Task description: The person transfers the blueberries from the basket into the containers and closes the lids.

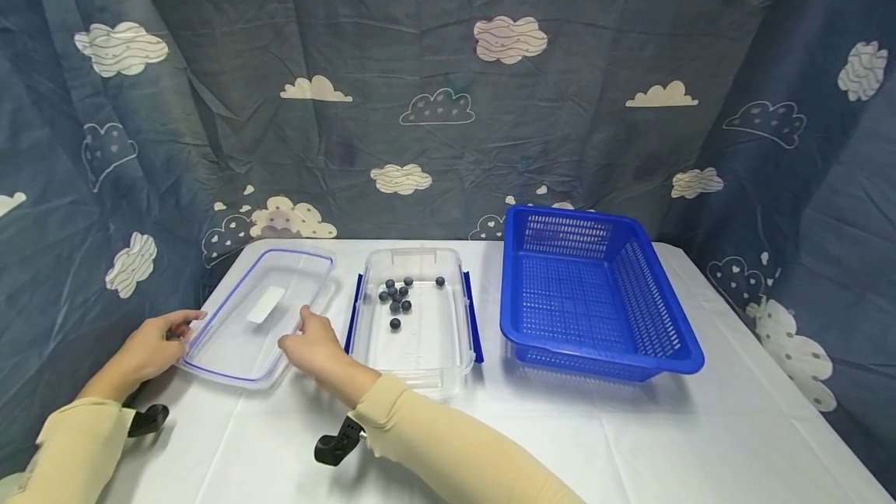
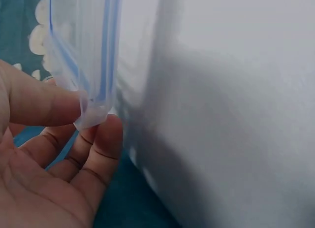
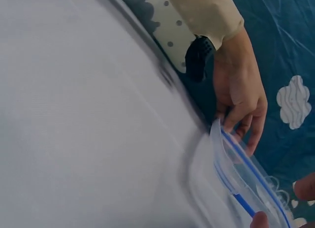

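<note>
A clear plastic lid (image 1: 234,341) with a blue seal and a white label (image 1: 266,305) is held at the table's left side. My left hand (image 1: 148,346) pinches its left edge; in the left wrist view the thumb and fingers (image 2: 107,139) meet at a corner of the lid (image 2: 110,65). On the opposite edge, my right hand (image 1: 318,344) grips the lid, thumb on top. Only fingertips of that hand show in the right wrist view. Right of the lid stands a clear container (image 1: 437,348) holding several blueberries (image 1: 395,323), its blue side clips (image 1: 473,317) folded out.
A blue perforated basket (image 1: 602,348) stands on the right of the white-covered table (image 1: 560,442). Behind the table hangs a dark cloud-patterned curtain (image 1: 434,45). Black straps with camera mounts (image 1: 337,442) sit at both wrists.
</note>
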A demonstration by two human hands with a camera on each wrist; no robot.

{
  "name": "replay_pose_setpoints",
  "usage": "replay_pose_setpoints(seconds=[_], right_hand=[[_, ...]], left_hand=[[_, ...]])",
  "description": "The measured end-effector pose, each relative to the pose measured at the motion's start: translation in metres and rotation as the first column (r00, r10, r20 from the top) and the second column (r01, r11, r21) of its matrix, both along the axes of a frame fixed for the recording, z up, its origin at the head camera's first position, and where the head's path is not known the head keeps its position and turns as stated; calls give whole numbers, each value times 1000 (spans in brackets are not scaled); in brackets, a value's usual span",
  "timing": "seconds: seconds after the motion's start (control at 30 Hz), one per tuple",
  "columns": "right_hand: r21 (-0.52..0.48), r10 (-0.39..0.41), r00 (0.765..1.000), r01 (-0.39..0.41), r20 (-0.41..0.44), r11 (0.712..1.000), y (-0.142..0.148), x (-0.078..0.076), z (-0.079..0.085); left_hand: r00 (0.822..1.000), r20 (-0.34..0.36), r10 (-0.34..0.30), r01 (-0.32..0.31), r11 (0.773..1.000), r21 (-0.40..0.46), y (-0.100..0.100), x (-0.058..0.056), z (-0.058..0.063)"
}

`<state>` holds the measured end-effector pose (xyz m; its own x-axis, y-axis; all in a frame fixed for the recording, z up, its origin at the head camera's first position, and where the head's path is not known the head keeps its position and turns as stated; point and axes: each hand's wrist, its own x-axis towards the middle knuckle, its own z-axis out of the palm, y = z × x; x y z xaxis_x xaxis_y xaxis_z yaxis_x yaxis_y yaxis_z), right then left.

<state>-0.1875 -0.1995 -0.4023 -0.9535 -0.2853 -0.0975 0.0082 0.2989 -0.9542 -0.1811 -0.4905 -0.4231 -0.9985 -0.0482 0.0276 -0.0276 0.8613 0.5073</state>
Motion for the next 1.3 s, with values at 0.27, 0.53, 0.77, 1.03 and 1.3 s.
replay_pose_setpoints(seconds=[0.27,0.53,0.77,1.03,1.3], right_hand=[[0,57,986,-58,-157,998,19,-17,16],[6,114,969,-116,-218,993,51,-29,28],[137,112,899,-58,-423,989,87,-34,39],[77,81,874,-50,-479,996,139,-35,52],[-18,-1,830,-11,-557,1000,191,-27,59]], left_hand=[[999,-38,10,-6,993,116,11,5,18],[995,-93,-38,58,974,219,31,8,32],[983,-170,-62,116,937,330,63,11,50],[977,-206,-59,147,883,445,115,20,65],[951,-289,-107,255,799,544,167,33,77]])
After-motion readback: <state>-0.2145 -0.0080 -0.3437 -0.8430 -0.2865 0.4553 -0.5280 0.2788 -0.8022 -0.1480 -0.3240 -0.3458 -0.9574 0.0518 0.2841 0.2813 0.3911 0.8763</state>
